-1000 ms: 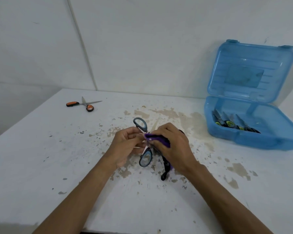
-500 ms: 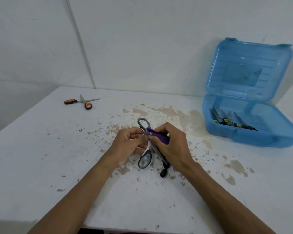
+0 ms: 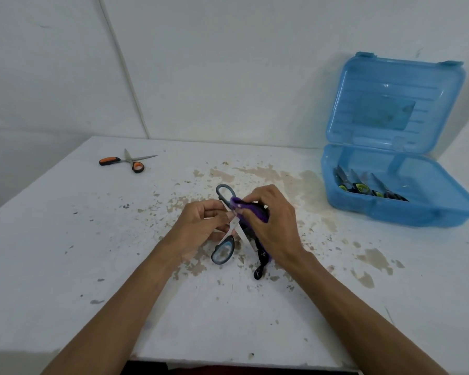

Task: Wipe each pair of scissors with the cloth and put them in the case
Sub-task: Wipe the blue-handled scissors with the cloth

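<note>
The person holds a pair of grey-handled scissors (image 3: 236, 226) just above the middle of the stained white table (image 3: 65, 253), blades spread wide. The left hand (image 3: 201, 226) has its fingers curled round the scissors near the pivot. The right hand (image 3: 274, 226) pinches a purple cloth (image 3: 245, 209) over one blade, and a dark tail of the cloth hangs down to the tabletop. This looks like the wiping step for this pair.

The main danger is the open blades. The right fingers press through only a thin fold of cloth, so a stroke along the edge instead of the flat could cut the cloth or a fingertip. The left hand grips close to the pivot; if the blades swing shut during a stroke, they could nip the fingers between them. The hanging tail could snag on the free blade or drag grit from the table back onto the metal.

Another pair with orange handles (image 3: 125, 162) lies at the far left corner, well apart from the hands, and appears unwiped; it could be overlooked. The blue case (image 3: 390, 212) sits open at the far right with several scissors (image 3: 363, 186) already inside. Dropping this pair in with its blades apart could keep the lid from closing.
</note>
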Available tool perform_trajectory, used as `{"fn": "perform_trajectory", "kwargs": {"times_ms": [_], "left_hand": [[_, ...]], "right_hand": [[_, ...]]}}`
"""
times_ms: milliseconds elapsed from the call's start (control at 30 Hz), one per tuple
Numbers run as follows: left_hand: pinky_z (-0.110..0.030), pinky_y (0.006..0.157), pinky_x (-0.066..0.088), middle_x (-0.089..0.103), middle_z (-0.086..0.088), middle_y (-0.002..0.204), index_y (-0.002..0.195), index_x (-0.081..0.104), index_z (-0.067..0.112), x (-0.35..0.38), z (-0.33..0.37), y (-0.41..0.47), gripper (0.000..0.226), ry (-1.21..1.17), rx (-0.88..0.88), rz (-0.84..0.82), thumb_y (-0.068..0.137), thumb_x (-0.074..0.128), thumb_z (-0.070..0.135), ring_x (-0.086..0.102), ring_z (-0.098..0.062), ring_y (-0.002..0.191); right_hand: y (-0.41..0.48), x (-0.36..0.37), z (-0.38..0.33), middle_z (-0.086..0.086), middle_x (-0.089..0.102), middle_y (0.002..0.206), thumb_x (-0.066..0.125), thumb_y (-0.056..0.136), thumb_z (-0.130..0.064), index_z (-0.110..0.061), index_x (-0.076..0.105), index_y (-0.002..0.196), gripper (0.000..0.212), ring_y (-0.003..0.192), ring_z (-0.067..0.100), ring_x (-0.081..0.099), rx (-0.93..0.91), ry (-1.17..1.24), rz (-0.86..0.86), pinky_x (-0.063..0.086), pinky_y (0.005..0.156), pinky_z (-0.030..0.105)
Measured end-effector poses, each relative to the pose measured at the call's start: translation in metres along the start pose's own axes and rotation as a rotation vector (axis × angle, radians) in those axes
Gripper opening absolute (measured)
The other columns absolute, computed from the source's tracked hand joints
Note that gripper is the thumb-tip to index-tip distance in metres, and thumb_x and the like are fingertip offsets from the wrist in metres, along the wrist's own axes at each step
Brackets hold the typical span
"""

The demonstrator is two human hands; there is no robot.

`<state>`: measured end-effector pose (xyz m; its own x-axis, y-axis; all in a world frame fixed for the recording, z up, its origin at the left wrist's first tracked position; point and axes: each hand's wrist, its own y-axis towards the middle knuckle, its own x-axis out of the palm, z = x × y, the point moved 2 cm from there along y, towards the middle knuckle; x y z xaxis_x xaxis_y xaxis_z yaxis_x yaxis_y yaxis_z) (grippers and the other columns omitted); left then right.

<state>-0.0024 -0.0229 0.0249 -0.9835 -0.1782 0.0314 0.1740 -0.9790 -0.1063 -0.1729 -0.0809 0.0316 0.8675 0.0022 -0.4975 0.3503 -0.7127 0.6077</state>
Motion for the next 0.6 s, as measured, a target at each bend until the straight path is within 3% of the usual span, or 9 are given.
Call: {"fn": "perform_trajectory", "kwargs": {"times_ms": [100, 267, 367, 500, 600], "left_hand": [[-0.023, 0.06, 0.057, 0.074, -0.011, 0.087, 0.104, 0.076, 0.007, -0.001, -0.001, -0.001, 0.014, 0.018, -0.009, -0.025, 0.09, 0.074, 0.007, 0.068, -0.015, 0.067], [-0.024, 0.063, 0.058, 0.076, -0.008, 0.084, 0.105, 0.076, 0.007, 0.003, 0.003, -0.003, 0.014, -0.004, 0.012, -0.012, 0.091, 0.073, 0.008, 0.07, -0.018, 0.07], [-0.025, 0.063, 0.057, 0.076, -0.003, 0.08, 0.1, 0.076, 0.009, -0.001, 0.015, -0.003, 0.011, -0.084, 0.098, 0.101, 0.091, 0.072, 0.005, 0.069, -0.018, 0.068], [-0.029, 0.065, 0.059, 0.077, -0.008, 0.083, 0.101, 0.072, 0.006, -0.014, 0.024, -0.002, 0.01, -0.31, 0.236, 0.248, 0.093, 0.067, 0.001, 0.075, -0.027, 0.071], [-0.034, 0.072, 0.062, 0.078, -0.008, 0.088, 0.104, 0.071, 0.005, -0.022, 0.025, -0.003, 0.011, -0.219, 0.4, 0.403, 0.094, 0.069, 0.003, 0.077, -0.028, 0.078]], "right_hand": [[0.011, -0.004, 0.011, -0.003, 0.053, 0.106, 0.079, 0.085, -0.016, -0.013, 0.067, 0.099, 0.018, 0.093, -0.004, 0.053, 0.077, -0.035, 0.119, 0.044, 0.074, 0.008], [0.018, -0.026, 0.035, -0.008, 0.061, 0.1, 0.076, 0.089, -0.026, -0.023, 0.062, 0.097, 0.017, 0.085, 0.004, 0.06, 0.306, 0.056, 0.31, 0.052, 0.071, 0.021], [0.017, -0.035, 0.04, -0.014, 0.068, 0.092, 0.073, 0.091, -0.032, -0.025, 0.066, 0.098, 0.012, 0.08, 0.007, 0.063, 0.397, 0.146, 0.281, 0.055, 0.068, 0.024], [0.019, -0.035, 0.044, -0.01, 0.072, 0.089, 0.073, 0.091, -0.036, -0.023, 0.071, 0.098, 0.015, 0.083, 0.013, 0.067, 0.424, 0.162, 0.228, 0.06, 0.076, 0.035], [0.018, -0.032, 0.047, -0.009, 0.072, 0.094, 0.072, 0.091, -0.037, -0.02, 0.071, 0.103, 0.021, 0.086, 0.009, 0.067, 0.46, 0.138, 0.156, 0.059, 0.081, 0.038]]}}
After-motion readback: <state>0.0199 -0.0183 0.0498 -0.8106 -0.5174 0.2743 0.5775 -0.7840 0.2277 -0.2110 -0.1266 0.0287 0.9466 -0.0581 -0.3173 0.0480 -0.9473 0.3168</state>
